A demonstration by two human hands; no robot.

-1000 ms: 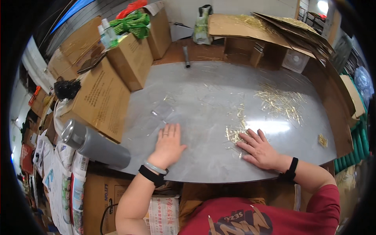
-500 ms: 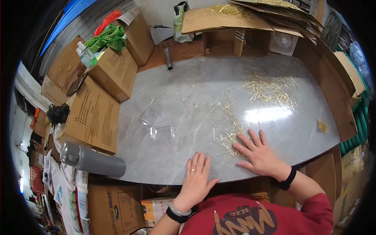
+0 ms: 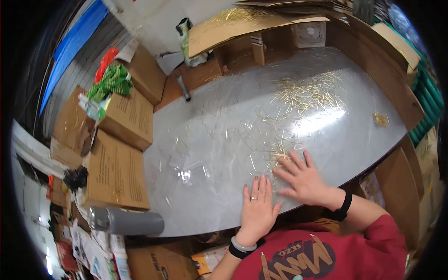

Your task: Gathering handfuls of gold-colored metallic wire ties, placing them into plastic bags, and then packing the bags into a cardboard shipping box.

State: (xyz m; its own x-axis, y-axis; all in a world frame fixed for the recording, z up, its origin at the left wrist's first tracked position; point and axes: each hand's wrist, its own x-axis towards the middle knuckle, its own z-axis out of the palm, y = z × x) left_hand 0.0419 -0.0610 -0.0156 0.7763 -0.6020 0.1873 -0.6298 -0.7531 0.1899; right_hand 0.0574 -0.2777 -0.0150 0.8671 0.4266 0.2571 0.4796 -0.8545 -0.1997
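the gold-coloured wire pieces (image 3: pixel 279 151), scattered on the grey surface (image 3: pixel 212 210) just ahead of the right hand (image 3: pixel 302 183), are apparently being gathered. the left hand (image 3: pixel 259 210) is held just beside it; both are flattened palm down, nothing visibly gripped. next, an inward sweep seems needed.

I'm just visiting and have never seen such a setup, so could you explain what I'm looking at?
There is no machine here: these are a person's own bare hands. A wide fisheye camera worn on the head looks down, so straight edges bend.

On the grey table lie thin gold-coloured pieces, most thickly in a pile farther back, and some clear plastic pieces. The left hand is palm down near the front edge; the right hand, fingers spread, is beside a smaller gold-coloured cluster. Neither appears to hold anything.
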